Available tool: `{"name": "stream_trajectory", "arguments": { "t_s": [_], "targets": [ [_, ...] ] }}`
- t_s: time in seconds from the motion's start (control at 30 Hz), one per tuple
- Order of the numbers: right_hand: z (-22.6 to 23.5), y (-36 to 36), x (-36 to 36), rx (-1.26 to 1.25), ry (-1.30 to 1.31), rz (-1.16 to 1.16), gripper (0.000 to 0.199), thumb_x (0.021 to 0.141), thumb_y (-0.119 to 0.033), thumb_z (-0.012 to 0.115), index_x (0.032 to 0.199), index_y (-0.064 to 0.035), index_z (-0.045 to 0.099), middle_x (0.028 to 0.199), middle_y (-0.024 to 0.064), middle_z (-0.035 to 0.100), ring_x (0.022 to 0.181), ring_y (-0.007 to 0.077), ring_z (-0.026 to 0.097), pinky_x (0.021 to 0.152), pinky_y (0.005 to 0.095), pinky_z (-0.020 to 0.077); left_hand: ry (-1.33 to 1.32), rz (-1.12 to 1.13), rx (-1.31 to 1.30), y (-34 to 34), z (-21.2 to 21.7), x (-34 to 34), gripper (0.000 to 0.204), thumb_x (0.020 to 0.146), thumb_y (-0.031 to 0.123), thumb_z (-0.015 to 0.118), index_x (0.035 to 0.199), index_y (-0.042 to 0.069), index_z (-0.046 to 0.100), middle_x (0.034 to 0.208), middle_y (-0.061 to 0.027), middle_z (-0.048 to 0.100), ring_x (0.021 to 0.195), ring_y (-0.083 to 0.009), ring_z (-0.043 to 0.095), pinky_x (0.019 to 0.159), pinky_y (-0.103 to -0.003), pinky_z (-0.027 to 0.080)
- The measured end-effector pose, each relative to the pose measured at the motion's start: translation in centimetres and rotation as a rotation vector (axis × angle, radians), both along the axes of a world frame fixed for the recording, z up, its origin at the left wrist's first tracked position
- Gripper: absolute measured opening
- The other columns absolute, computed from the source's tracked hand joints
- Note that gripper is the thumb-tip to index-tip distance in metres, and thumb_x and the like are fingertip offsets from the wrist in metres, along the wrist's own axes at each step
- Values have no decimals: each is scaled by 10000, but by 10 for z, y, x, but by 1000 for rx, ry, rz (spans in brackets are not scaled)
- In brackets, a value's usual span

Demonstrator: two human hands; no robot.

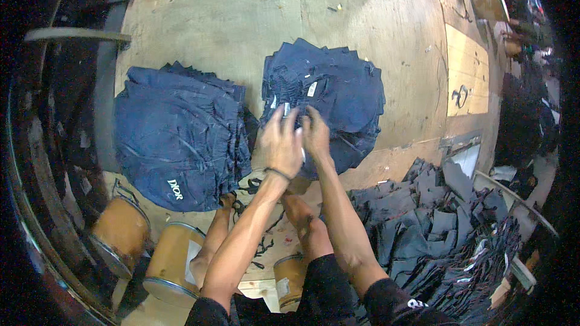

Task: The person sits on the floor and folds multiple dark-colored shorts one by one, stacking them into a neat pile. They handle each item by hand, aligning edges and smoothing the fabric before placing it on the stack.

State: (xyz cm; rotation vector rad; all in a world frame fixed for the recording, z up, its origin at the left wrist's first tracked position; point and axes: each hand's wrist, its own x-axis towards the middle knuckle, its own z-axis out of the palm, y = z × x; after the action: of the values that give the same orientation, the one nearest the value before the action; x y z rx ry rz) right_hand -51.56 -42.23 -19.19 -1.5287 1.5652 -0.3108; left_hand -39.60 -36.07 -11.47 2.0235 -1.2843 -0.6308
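Note:
Two stacks of dark navy elastic-waist shorts lie side by side: a left stack of shorts (181,127) and a right stack of shorts (353,93). Both my hands are over the near waistband part of the right stack, close together. My left hand (281,148) has bent fingers, blurred by motion; a small white thing (302,139) shows beside it, too unclear to name. Next to it, my right hand (316,136) curves its fingers down at the gathered waistband, their tips smeared. A white label (312,89) sits on the top pair, just beyond my hands.
Dark grey fabric pieces (423,217) are heaped at the near right. Brown drums (172,259) stand along the near left. Black cords (266,244) lie near my legs. At the right, a pale wooden board (468,72) bears a dark metal thing (460,96). White lettering marks the left stack.

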Motion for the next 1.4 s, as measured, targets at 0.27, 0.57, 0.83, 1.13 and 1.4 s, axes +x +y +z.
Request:
{"name": "stream_trajectory", "arguments": {
  "t_s": [0.27,0.57,0.83,1.13,1.4],
  "targets": [
    [-51,-31,-141,-91,877,184,782,966,-655,570,1639,-421,247,1741,157,52,1535,577,73,1066,883,109,-430,-406,449,-84,-140,-17,1159,801,785,646,1678,201,164,1740,-184,57,1603,-403,36,1197,-749,67],
    [-104,-34,-133,-81,776,185,843,947,-683,565,1652,-383,213,1745,154,21,1524,609,49,1096,864,92,-266,-436,349,-84,-186,10,1255,745,775,731,1682,213,113,1729,-224,5,1585,-462,31,1209,-691,194],
    [28,24,16,-60,40,23,658,931,-253,719,1497,-14,483,1497,324,470,1378,467,483,1131,506,413,151,-179,144,35,-43,60,394,964,283,679,1273,42,643,1274,-199,630,1198,-383,591,1014,-487,464],
    [40,106,233,-187,123,482,787,900,-387,774,1528,-33,459,1210,244,582,1146,443,563,994,507,490,31,242,305,212,-7,186,505,918,218,682,1381,53,565,1383,-206,543,1315,-404,503,1102,-509,416],
    [58,119,290,132,-61,612,454,808,-211,849,1128,-36,579,1025,192,684,959,366,678,857,425,543,167,415,120,209,-29,207,676,906,361,757,1435,22,509,1453,-272,511,1341,-437,501,1100,-492,426]
  ]
}}
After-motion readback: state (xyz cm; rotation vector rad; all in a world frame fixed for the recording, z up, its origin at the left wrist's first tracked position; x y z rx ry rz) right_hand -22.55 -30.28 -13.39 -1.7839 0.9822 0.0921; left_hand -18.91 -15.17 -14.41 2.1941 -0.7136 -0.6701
